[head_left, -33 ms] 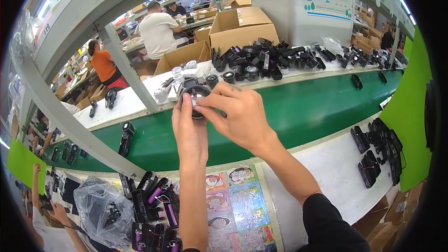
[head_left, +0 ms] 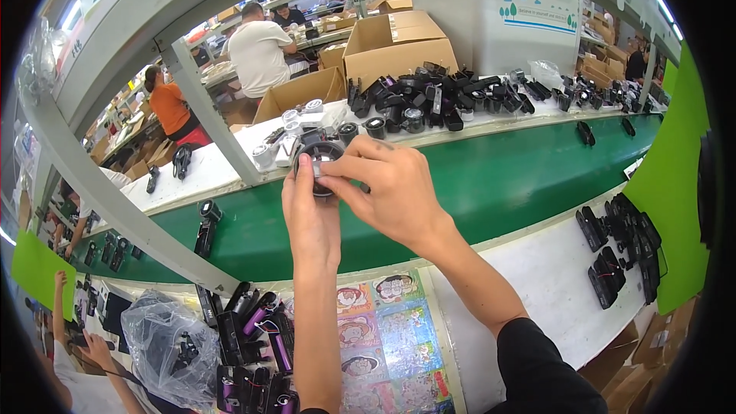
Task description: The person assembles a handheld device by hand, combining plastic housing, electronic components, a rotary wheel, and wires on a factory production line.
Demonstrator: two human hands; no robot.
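Above the belt, my left hand is closed around a round black part with a ring-like rim, its thumb lying over the near edge. Inside that rim something pale and shiny shows, partly covered by fingers. The thumb and fingertips of my right hand pinch together at the middle of the part; whether they grip a separate small piece cannot be made out. Just behind the part, black round housings and white round parts lie on the far ledge.
A green conveyor belt crosses in front, carrying a black device. Black housings with purple cells and a clear plastic bag lie near left; black housings near right. A metal post rises left. Co-workers sit beyond.
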